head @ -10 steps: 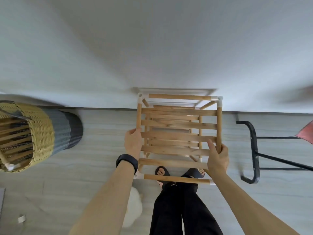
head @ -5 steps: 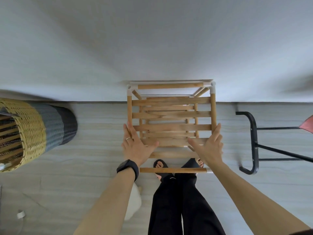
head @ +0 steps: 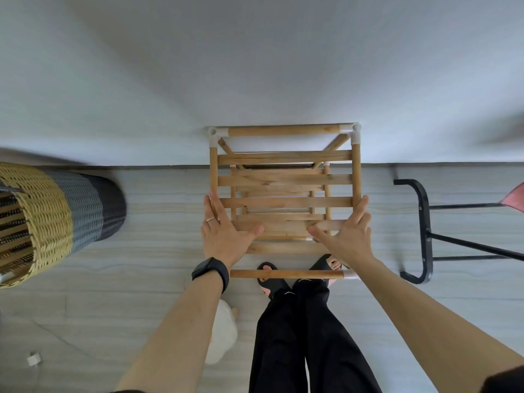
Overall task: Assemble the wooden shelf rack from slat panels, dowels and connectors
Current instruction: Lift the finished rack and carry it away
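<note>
Your left hand (head: 224, 236) and right hand (head: 347, 236) spread flat, fingers straight, over the near corners of the light wooden slatted shelf rack (head: 283, 202). Both are released, thumbs inward.

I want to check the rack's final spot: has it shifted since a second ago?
Yes. The rack has gone away from the person, toward the wall: its rear rail now shows farther above the floor line.

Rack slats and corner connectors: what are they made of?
Slats: apparently bare light wood with a matte finish; grain streaks and darker knots show. Corner connectors: probably white plastic, smooth; the sign is a moulded elbow shape with a round socket hole.
</note>
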